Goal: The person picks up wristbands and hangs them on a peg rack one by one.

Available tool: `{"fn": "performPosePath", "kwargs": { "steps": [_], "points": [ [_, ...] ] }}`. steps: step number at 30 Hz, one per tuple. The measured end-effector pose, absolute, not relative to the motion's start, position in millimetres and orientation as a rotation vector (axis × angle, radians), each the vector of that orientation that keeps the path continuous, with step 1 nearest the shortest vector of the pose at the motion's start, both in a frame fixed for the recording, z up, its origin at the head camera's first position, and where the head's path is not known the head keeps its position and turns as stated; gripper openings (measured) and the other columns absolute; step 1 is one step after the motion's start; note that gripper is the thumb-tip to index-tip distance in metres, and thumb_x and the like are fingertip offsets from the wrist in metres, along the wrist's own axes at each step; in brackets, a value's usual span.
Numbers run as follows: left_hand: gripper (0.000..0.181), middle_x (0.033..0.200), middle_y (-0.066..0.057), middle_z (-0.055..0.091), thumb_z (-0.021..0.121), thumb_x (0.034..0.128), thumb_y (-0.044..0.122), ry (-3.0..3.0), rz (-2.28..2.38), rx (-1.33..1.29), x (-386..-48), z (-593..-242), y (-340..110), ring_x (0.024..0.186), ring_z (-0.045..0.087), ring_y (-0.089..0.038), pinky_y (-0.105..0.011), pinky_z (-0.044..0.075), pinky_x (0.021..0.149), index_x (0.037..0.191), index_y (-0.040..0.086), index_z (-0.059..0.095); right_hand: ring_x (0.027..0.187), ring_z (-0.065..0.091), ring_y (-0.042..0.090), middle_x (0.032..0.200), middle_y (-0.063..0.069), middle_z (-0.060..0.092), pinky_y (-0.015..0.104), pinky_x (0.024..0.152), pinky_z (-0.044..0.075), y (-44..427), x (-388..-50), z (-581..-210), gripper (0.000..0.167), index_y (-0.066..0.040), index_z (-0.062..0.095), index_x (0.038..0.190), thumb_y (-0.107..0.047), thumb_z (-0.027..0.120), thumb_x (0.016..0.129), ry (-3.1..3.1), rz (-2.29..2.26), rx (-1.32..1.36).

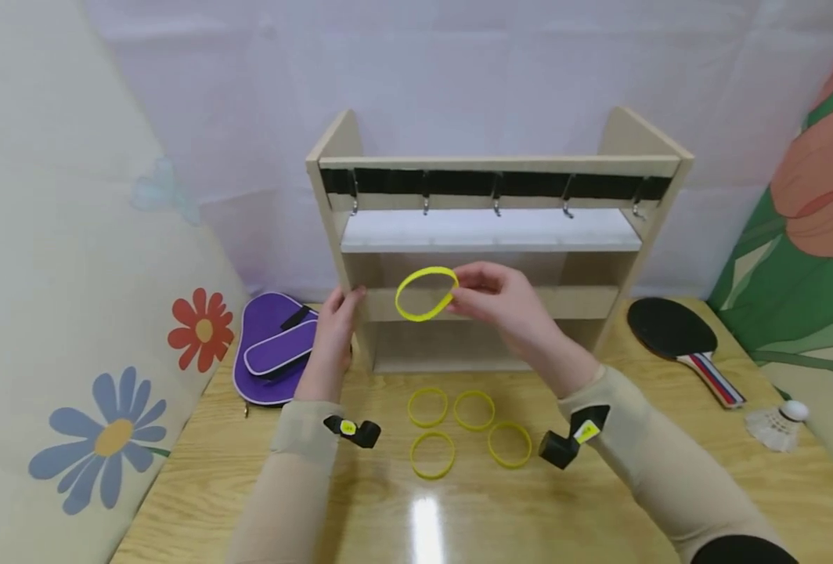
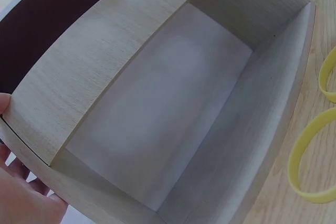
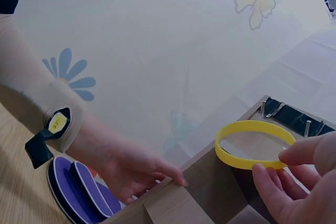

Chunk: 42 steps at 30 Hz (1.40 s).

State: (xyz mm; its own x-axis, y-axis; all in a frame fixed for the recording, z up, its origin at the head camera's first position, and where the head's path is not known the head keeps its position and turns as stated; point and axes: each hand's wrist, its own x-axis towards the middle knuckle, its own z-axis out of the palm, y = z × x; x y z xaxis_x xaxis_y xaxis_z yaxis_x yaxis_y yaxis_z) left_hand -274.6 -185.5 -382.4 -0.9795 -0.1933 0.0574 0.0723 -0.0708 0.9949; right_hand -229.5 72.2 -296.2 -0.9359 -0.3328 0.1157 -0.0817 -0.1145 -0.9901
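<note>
The fingers point(image 3: 270, 190) of the right hand point(image 1: 497, 301) are pinched together on a yellow ring point(image 3: 239, 162), which juts out to their left, held above the tabletop point(image 1: 543, 525). It looks light and thin, probably rubbery and unlikely to break; a gentle pinch anywhere along the band should do, since a hard squeeze could bend it out of round. Four similar rings point(image 2: 295, 169) lie below these fingers, with the hooks point(image 1: 497, 207) above and beyond them. The right forearm point(image 1: 663, 462) slants forward and inward, its hand raised before the rack point(image 1: 585, 304). The left hand point(image 1: 333, 329) grips the rack's side, thumb at the front edge, other fingers along the outer face.
</note>
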Motion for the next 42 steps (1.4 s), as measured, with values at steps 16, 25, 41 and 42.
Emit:
{"fn": "performPosePath", "kwargs": {
  "steps": [16,25,41,42],
  "points": [
    [0.014,0.086,0.012,0.059,0.054,0.099,0.018,-1.87,-2.21,0.091,-276,-388,-181,0.085,0.054,-0.007,-0.022,0.045,0.079,0.097,0.029,0.062,0.092,0.067,0.016,0.123,0.029,0.052,0.03,0.088,0.056,41,-231,-275,0.039,0.015,0.049,0.131,0.008,0.058,0.094,1.679,-2.407,-0.405],
    [0.021,0.091,0.012,0.061,0.053,0.0992,0.019,-1.885,-2.198,0.121,-277,-388,-180,0.088,0.056,-0.008,-0.025,0.045,0.082,0.119,0.015,0.06,0.09,0.067,0.016,0.121,0.02,0.055,0.028,0.086,0.056,23,-230,-267,0.04,0.013,0.048,0.133,0.01,0.054,0.095,1.528,-2.526,-0.338],
    [0.033,0.091,0.012,0.061,0.053,0.0994,0.022,-1.902,-2.204,0.149,-275,-388,-182,0.086,0.058,-0.006,-0.024,0.047,0.081,0.13,0.008,0.057,0.084,0.07,0.015,0.112,0.018,0.062,0.025,0.079,0.058,-4,-240,-260,0.034,0.013,0.053,0.127,0.008,0.058,0.094,1.341,-2.688,-0.23],
    [0.033,0.091,0.013,0.061,0.053,0.0994,0.022,-1.9,-2.205,0.149,-275,-388,-183,0.085,0.058,-0.006,-0.024,0.047,0.08,0.129,0.008,0.057,0.083,0.07,0.016,0.11,0.017,0.062,0.025,0.079,0.058,-6,-242,-261,0.033,0.012,0.054,0.126,0.009,0.058,0.093,1.328,-2.695,-0.218]
  ]
}}
